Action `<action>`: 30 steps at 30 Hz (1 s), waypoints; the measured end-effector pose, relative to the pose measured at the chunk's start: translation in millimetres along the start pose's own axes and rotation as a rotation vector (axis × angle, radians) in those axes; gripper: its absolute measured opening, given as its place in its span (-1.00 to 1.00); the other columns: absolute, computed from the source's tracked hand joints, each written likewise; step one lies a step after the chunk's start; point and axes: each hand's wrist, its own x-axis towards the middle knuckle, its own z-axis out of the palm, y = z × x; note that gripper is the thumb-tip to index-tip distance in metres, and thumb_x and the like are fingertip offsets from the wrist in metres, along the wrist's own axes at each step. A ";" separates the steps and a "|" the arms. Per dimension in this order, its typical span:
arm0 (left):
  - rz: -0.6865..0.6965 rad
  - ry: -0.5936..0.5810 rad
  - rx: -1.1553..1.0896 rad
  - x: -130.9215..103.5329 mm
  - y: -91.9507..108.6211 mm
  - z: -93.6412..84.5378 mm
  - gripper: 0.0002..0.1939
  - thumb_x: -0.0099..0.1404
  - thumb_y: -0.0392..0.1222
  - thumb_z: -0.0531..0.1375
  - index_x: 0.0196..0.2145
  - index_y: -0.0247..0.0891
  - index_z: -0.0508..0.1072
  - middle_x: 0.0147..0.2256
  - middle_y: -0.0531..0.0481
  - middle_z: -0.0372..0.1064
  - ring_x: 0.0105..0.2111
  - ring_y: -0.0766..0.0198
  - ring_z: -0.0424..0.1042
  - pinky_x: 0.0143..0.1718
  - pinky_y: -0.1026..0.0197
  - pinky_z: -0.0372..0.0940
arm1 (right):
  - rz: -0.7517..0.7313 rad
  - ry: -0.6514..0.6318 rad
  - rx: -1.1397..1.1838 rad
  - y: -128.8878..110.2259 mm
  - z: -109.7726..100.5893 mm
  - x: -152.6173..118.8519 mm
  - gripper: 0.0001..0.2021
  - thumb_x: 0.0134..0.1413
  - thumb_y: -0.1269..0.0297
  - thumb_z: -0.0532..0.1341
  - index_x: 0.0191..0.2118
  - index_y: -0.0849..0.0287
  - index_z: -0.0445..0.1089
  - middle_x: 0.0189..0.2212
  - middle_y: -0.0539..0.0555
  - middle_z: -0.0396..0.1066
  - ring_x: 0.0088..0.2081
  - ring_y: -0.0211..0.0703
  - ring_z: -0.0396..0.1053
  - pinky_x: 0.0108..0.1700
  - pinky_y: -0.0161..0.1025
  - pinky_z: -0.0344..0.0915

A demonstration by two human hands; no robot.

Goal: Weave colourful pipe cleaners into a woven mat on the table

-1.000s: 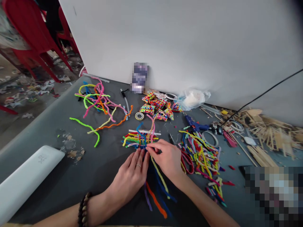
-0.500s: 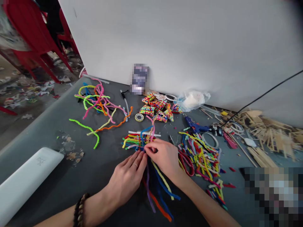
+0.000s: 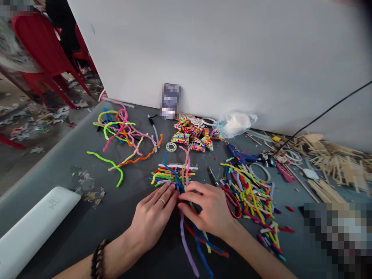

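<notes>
Pressing the weave's near edge, both hands (image 3: 181, 211) touch.

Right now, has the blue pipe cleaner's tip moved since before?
Yes, left: the blue pipe cleaner tip was right of the white ring, now it's just below.

On the desk (image 3: 139, 236) lies a flat, partly woven mat of fuzzy stems (image 3: 174, 173) in many colours, its loose purple, blue and reddish ends trailing nearward.
</notes>
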 end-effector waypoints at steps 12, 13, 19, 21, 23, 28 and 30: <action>-0.072 -0.052 -0.065 0.7 -1.9 1.2 -0.56 0.28 -0.49 0.04 0.02 -0.34 0.54 0.04 -0.11 0.54 0.05 0.06 0.54 0.04 0.03 0.49 | -0.162 -0.245 0.088 8.1 -15.6 0.2 -0.65 0.42 -0.01 0.12 -0.31 0.09 0.47 -0.28 -0.07 0.58 -0.30 -0.24 0.48 -0.24 -0.21 0.16; -0.077 -0.046 -0.066 0.4 -1.6 2.1 -0.55 0.27 -0.51 0.03 0.02 -0.33 0.53 0.04 -0.11 0.55 0.05 0.06 0.54 0.04 0.03 0.49 | -0.165 -0.254 0.075 9.0 -14.8 -0.1 -0.72 0.39 0.04 0.17 -0.27 0.07 0.48 -0.27 -0.09 0.58 -0.30 -0.24 0.48 -0.23 -0.22 0.17; -0.090 0.010 -0.049 0.9 -1.7 1.6 -0.56 0.30 -0.54 0.02 0.02 -0.36 0.52 0.01 -0.10 0.57 0.01 0.12 0.56 0.02 0.09 0.49 | -0.388 -0.199 -0.222 10.7 -3.8 -2.6 -0.84 0.34 0.43 0.18 -0.14 0.05 0.48 -0.25 -0.08 0.56 -0.32 -0.23 0.41 -0.33 -0.19 0.12; -0.058 0.014 -0.031 1.4 -2.0 -1.0 -0.58 0.33 -0.51 0.01 0.02 -0.36 0.52 0.00 -0.12 0.57 0.00 0.10 0.56 -0.02 0.08 0.50 | -0.500 -0.163 -0.352 5.7 -1.2 -3.5 -0.84 0.31 0.47 0.18 -0.24 0.10 0.47 -0.31 -0.03 0.54 -0.36 -0.21 0.37 -0.38 -0.18 0.10; -0.034 0.004 -0.019 1.9 -2.0 -3.5 -0.61 0.37 -0.47 0.01 0.02 -0.38 0.52 -0.01 -0.14 0.57 -0.01 0.08 0.57 -0.04 0.07 0.51 | -0.555 -0.119 -0.458 -1.6 0.2 -5.5 -0.82 0.31 0.49 0.16 -0.29 0.14 0.46 -0.32 0.03 0.53 -0.37 -0.19 0.36 -0.39 -0.18 0.12; -0.017 -0.067 0.010 5.5 -0.1 -7.7 -0.63 0.40 -0.45 -0.01 0.01 -0.42 0.52 -0.03 -0.20 0.57 -0.07 0.08 0.57 -0.07 0.07 0.50 | -0.617 -0.072 -0.591 -13.3 3.3 -13.7 -0.73 0.30 0.50 0.06 -0.26 0.22 0.50 -0.27 0.19 0.55 -0.29 -0.07 0.41 -0.26 -0.15 0.26; -0.008 -0.092 0.017 7.9 0.9 -8.5 -0.65 0.40 -0.45 0.01 0.00 -0.43 0.52 -0.05 -0.21 0.57 -0.09 0.07 0.56 -0.05 0.05 0.48 | -0.636 -0.040 -0.556 -11.5 6.1 -15.0 -0.72 0.32 0.50 0.04 -0.25 0.20 0.50 -0.27 0.18 0.56 -0.26 -0.08 0.43 -0.23 -0.16 0.27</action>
